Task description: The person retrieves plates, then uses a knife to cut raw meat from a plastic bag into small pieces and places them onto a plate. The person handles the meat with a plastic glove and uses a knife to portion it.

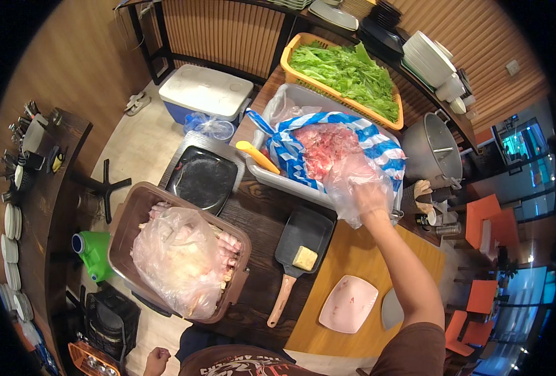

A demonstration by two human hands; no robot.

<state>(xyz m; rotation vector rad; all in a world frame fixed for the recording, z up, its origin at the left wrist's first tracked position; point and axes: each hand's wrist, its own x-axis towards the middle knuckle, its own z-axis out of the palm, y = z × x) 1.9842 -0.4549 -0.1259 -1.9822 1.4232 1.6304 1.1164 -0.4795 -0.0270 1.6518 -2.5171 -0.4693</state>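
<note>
My right hand (367, 195), in a loose clear plastic glove, reaches into a blue-and-white striped plastic bag (293, 160). It touches the raw sliced meat (328, 147) in the bag; crumpled plastic hides the fingers. The bag lies in a grey tub (288, 183), and a yellow handle (257, 156) leans on the tub's left rim. My left hand (157, 361) hangs at the lower left, fingers curled, with nothing visible in it. Below the tub sit a square pink plate with red smears (349, 304) and a grey pan (306, 235) holding a pale yellow block (305, 257).
A brown tub (243, 276) at the left holds meat and a clear plastic bag (177, 250). Behind it lies a black tray (202, 180). Green lettuce (347, 75) fills a yellow basket (296, 44) at the back. A tall metal pot (433, 150) stands right of the grey tub.
</note>
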